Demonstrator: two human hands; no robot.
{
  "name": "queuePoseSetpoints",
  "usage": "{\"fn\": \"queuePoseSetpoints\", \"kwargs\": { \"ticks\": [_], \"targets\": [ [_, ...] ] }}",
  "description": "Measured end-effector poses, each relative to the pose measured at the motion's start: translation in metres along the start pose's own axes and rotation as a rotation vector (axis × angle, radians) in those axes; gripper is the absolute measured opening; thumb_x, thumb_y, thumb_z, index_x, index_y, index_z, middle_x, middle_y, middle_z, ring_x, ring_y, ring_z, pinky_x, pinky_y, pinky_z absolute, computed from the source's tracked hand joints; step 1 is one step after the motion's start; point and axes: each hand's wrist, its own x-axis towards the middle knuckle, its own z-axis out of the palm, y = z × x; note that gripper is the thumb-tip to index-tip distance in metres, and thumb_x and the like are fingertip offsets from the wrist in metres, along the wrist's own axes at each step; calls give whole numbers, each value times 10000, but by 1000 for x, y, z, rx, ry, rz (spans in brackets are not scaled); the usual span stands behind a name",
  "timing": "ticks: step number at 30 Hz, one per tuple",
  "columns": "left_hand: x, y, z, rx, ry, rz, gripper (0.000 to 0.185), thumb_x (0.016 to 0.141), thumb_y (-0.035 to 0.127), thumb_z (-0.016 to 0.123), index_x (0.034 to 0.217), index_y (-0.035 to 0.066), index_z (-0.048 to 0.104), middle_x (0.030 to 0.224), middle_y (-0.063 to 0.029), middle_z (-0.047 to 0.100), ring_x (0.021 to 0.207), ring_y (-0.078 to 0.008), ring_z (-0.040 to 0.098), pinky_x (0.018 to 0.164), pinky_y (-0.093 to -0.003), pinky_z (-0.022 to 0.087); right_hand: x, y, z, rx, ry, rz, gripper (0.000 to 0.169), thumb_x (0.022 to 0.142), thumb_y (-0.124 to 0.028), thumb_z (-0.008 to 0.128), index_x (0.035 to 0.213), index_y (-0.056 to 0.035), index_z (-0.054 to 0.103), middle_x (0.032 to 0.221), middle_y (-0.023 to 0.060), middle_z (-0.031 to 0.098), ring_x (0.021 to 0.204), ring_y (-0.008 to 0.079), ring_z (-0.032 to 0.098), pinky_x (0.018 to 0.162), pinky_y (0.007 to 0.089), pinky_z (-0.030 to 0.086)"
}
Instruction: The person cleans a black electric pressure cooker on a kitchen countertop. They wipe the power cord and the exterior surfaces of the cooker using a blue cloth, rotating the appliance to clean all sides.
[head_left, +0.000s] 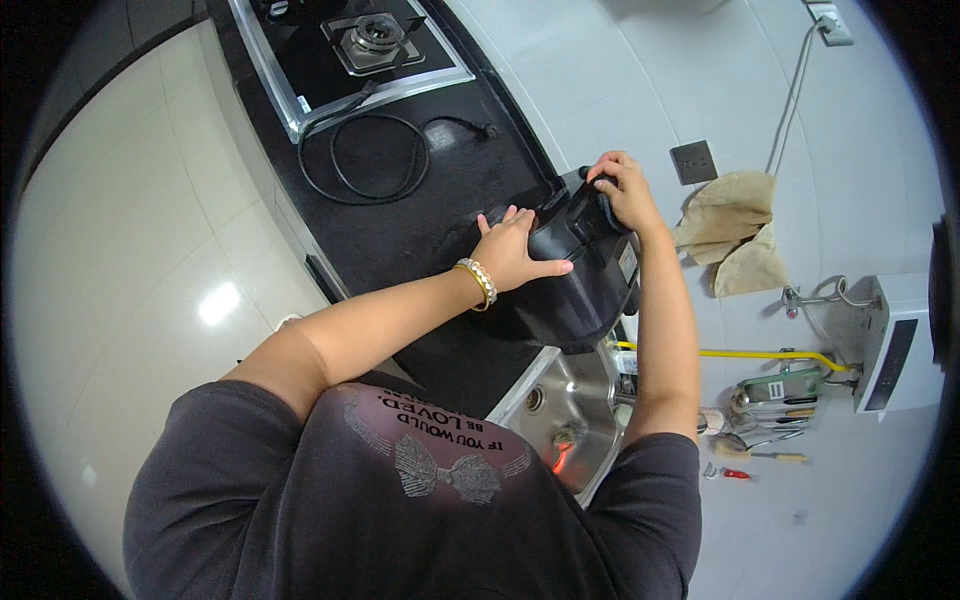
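A black, glossy kitchen appliance (570, 292) with a rounded body, perhaps a rice cooker or air fryer, sits on the black countertop (457, 169) in front of me. My left hand (514, 251), with a bracelet at the wrist, lies against its near left side, fingers and thumb spread. At the far end of the appliance's top, my right hand (626, 195) is curled around what looks like a dark cloth (611, 214), mostly hidden by the palm. A black power cord (379, 199) lies in loops on the counter, apart from both hands.
A gas stove (375, 45) is set in the counter beyond the cord. A steel sink (577, 412) lies close on the right, with an orange-handled item (561, 456) inside. On the tiled wall are a beige cloth (735, 225), a socket (694, 163), a yellow pipe (772, 354) and hanging utensils (765, 427).
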Motion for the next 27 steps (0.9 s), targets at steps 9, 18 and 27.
{"fn": "queuePoseSetpoints", "kwargs": {
  "ticks": [9,18,27],
  "targets": [
    [-3,1,-1,43,3,6,954,589,639,646,1121,-121,425,1172,-281,456,1229,-413,312,975,-630,131,11,-3,6,-288,15,198,129,727,-123,640,827,-203,658,1024,14,524,1037,245,446,844,476,338],
    [-6,0,-3,37,-13,28,943,599,642,635,1123,-115,430,1176,-274,456,1231,-407,312,982,-622,125,10,2,-1,-245,-76,62,122,733,-117,608,819,-195,647,1025,20,527,1030,249,452,841,483,351],
    [-2,-4,2,37,13,46,932,607,634,634,1121,-118,436,1161,-285,460,1219,-417,322,987,-612,128,8,2,4,-337,23,-74,135,724,-62,589,793,-169,636,982,5,543,978,261,472,804,452,384]
  ]
}}
